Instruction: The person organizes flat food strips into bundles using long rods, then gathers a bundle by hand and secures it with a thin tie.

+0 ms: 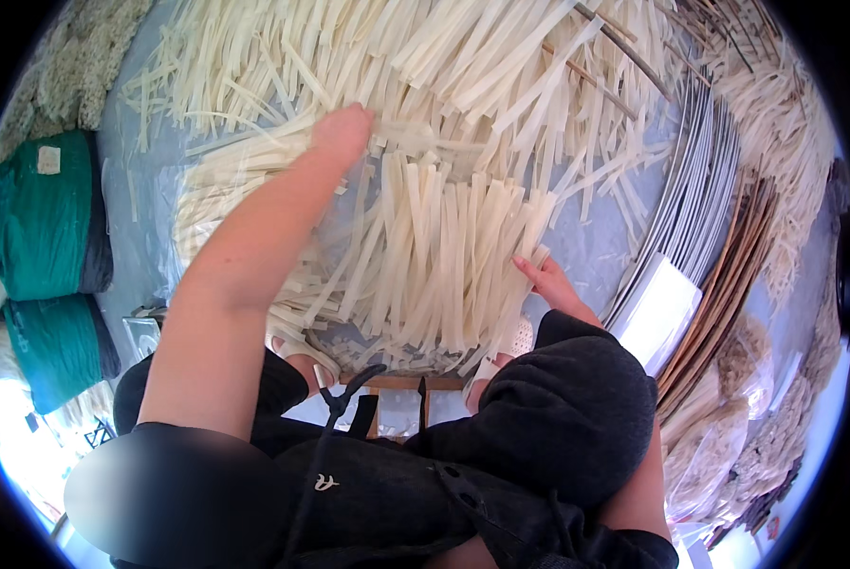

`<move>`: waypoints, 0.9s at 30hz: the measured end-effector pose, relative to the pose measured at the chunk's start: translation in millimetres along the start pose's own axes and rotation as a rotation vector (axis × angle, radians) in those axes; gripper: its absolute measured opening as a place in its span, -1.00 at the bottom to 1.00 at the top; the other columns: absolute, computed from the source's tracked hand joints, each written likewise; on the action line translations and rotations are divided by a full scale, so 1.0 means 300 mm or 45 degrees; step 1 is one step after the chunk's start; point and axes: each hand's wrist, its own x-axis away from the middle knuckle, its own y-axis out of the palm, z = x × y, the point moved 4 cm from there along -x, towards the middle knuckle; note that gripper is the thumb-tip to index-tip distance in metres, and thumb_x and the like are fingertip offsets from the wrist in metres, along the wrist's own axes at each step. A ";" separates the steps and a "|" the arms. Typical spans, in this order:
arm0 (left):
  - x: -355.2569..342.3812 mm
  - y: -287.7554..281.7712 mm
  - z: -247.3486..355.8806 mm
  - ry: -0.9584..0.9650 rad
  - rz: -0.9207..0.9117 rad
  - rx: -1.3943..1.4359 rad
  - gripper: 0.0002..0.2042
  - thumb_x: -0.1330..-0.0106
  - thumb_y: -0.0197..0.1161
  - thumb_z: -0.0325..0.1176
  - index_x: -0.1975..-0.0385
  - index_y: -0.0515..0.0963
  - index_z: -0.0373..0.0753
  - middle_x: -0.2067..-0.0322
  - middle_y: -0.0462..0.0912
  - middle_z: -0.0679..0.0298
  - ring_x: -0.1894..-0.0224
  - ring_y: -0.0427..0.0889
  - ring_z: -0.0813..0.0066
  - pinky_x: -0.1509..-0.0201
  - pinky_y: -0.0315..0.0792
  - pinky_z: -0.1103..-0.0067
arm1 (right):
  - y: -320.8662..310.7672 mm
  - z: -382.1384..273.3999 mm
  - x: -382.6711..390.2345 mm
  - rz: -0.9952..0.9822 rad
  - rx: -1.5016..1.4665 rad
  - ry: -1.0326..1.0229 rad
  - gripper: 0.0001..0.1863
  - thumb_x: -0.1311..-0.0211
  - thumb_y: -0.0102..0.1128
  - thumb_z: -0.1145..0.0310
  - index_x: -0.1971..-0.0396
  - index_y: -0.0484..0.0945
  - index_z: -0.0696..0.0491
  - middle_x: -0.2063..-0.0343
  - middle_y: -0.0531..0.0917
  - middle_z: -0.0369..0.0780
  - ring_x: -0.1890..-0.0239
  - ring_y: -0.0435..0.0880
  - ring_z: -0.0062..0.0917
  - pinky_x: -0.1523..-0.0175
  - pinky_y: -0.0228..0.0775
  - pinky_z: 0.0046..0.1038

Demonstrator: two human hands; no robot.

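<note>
Flat cream strips, too many to count, lie on the floor right of two green bundles. The right grip touches their edge, the left grip the pile beyond; whether either clasps, I cannot tell.

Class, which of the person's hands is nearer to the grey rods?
Right. The right hand is left of the grey rods, beside pale strips; the left hand is farther left, among strips.
</note>
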 end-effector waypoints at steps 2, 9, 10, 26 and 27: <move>0.010 -0.153 -0.030 -0.059 0.140 0.020 -0.82 -0.28 0.07 -0.38 0.17 0.55 -0.12 0.16 0.55 0.16 0.05 0.59 0.15 0.04 0.51 0.33 | -0.009 0.014 -0.005 0.016 -0.043 -0.036 -0.35 -0.28 0.21 0.03 -0.23 0.30 0.11 -0.02 0.58 -0.23 -0.02 0.57 -0.52 -0.06 0.43 -0.44; 0.240 -0.351 0.132 0.674 0.565 0.446 -0.80 -0.23 0.12 -0.46 0.18 0.54 -0.06 0.02 0.56 0.32 -0.01 0.54 0.23 -0.08 0.46 0.40 | -0.014 0.000 0.010 0.081 -0.096 0.069 -0.37 -0.27 0.22 0.02 -0.20 0.34 0.08 0.01 0.59 -0.25 0.00 0.58 -0.54 -0.07 0.43 -0.42; 0.285 -0.298 0.206 0.730 0.518 0.410 -0.78 -0.21 0.12 -0.49 0.18 0.54 -0.05 0.00 0.56 0.33 -0.04 0.52 0.25 -0.12 0.44 0.42 | -0.024 0.013 0.008 0.088 -0.097 0.055 -0.37 -0.27 0.22 0.01 -0.20 0.34 0.07 0.01 0.59 -0.26 0.00 0.58 -0.54 -0.06 0.43 -0.41; 0.350 0.367 0.114 -0.797 0.239 1.230 -0.25 -0.17 0.28 0.13 -0.22 0.34 -0.31 -0.22 0.33 -0.11 -0.21 0.38 -0.02 -0.26 0.31 0.32 | 0.014 -0.024 -0.037 0.080 -0.237 -0.038 -0.28 -0.24 0.25 0.02 -0.21 0.25 0.20 -0.06 0.52 -0.17 -0.08 0.50 -0.46 -0.18 0.31 -0.37; 0.340 0.401 0.127 -0.744 0.087 1.203 -0.12 -0.09 0.27 0.25 -0.25 0.28 -0.34 -0.22 0.31 -0.16 -0.23 0.37 -0.01 -0.29 0.28 0.32 | 0.015 -0.008 -0.046 0.079 -0.236 -0.037 -0.28 -0.24 0.25 0.02 -0.21 0.25 0.20 -0.06 0.52 -0.17 -0.08 0.50 -0.46 -0.18 0.31 -0.37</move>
